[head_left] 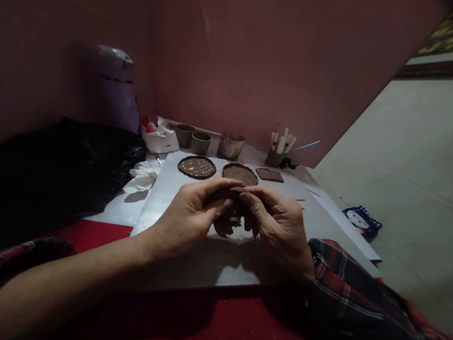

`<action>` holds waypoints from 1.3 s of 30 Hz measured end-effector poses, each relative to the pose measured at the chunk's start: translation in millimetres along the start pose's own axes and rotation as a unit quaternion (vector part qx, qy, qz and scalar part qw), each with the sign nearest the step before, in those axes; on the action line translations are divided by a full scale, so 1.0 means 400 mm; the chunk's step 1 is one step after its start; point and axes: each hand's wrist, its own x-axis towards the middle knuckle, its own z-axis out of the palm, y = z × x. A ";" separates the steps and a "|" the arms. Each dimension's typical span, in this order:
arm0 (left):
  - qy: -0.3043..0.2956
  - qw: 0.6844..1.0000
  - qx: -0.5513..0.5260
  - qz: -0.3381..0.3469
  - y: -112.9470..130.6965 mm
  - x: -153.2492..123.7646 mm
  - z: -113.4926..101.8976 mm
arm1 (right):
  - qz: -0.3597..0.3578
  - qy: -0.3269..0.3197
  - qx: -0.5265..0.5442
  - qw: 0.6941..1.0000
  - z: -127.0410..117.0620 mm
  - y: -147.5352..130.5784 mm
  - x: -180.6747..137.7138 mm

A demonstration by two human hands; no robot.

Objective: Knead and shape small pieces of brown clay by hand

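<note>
Above the white board (151,219), my left hand (190,210) and my right hand (276,218) meet, both closed on a small piece of brown clay (228,193). Thumbs and fingers pinch it from both sides and hide most of its shape. Brown smears cover my fingertips. Just beyond my hands lies a round brown clay disc with a raised rim (239,174), partly behind my fingers. To its left is a round brown disc dotted with yellow (196,167). A flat brown clay rectangle (270,174) rests to its right.
Cups (201,143) and a stained container (230,146) stand along the wall. A holder with sticks and brushes (275,158) is at the back right. Crumpled tissue (140,176) and a black plastic bag (52,174) are left. A dark blue patterned item (361,222) lies at right.
</note>
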 end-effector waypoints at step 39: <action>-0.036 0.996 0.058 -0.051 0.013 -0.008 0.008 | 0.005 -0.028 0.047 0.998 -0.015 0.036 -0.027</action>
